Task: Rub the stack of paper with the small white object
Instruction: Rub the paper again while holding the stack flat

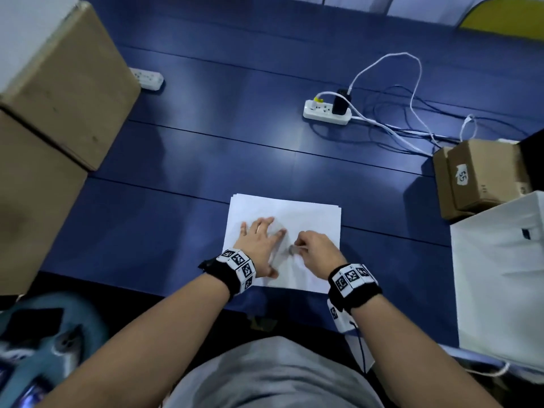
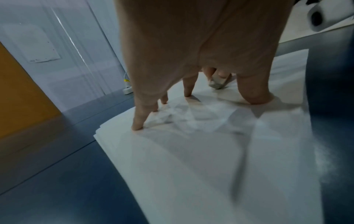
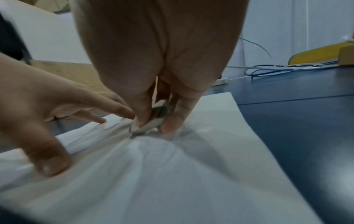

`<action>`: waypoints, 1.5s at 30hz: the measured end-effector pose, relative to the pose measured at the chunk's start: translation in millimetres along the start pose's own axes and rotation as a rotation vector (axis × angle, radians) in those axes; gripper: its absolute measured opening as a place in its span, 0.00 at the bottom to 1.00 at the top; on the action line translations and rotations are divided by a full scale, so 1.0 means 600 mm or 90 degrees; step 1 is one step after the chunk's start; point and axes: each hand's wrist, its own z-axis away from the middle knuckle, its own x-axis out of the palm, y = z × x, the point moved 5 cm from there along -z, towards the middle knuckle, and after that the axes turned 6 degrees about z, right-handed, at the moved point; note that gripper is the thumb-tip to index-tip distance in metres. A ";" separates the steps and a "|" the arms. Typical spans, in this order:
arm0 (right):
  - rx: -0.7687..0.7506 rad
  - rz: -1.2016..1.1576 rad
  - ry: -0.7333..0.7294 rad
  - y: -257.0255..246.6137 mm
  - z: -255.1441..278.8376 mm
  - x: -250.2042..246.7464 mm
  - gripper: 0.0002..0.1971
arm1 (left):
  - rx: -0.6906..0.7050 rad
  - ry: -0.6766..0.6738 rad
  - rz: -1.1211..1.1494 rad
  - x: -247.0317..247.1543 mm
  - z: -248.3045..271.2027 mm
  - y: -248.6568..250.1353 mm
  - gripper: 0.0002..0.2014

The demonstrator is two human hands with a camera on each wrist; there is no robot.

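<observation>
Paper: we see the stack of paper (image 1: 306,219) lying flat on the blue table (image 1: 206,142), near its front edge, straight ahead of us; the top sheet is wrinkled between the two hands.
Left hand: our left hand (image 1: 259,242) lies on the left half of the stack, its fingers (image 2: 141,119) straight and spread, tips pressing the top sheet down.
Right hand: our right hand (image 1: 315,248) pinches the small white object (image 3: 151,121) between thumb and fingers, curled round it.
Object: we find it touching the top sheet near the middle of the stack, just beside the left index fingertip.
Around: cardboard boxes (image 1: 59,83) stand at far left, a power strip (image 1: 326,111) with cables well behind the paper, and small cartons (image 1: 482,175) plus a white box (image 1: 500,278) at right.
</observation>
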 end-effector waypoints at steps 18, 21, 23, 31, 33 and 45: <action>0.061 -0.044 0.054 0.006 0.007 0.005 0.07 | 0.016 0.022 0.022 0.018 0.013 -0.025 0.57; 0.096 -0.084 0.076 0.017 0.001 -0.006 0.05 | 0.010 0.016 0.028 0.015 0.011 -0.022 0.57; 0.075 -0.095 0.010 0.003 0.029 0.013 0.04 | 0.007 0.017 0.028 0.017 0.009 -0.022 0.57; 0.097 -0.040 0.055 0.015 -0.001 -0.016 0.06 | -0.021 -0.005 0.029 0.015 0.009 -0.012 0.57; 0.080 -0.032 0.018 0.009 0.016 -0.004 0.06 | -0.022 -0.007 0.027 0.013 0.006 -0.011 0.57; 0.050 0.011 -0.004 0.011 0.021 -0.007 0.08 | -0.015 -0.005 0.031 0.012 0.004 -0.014 0.59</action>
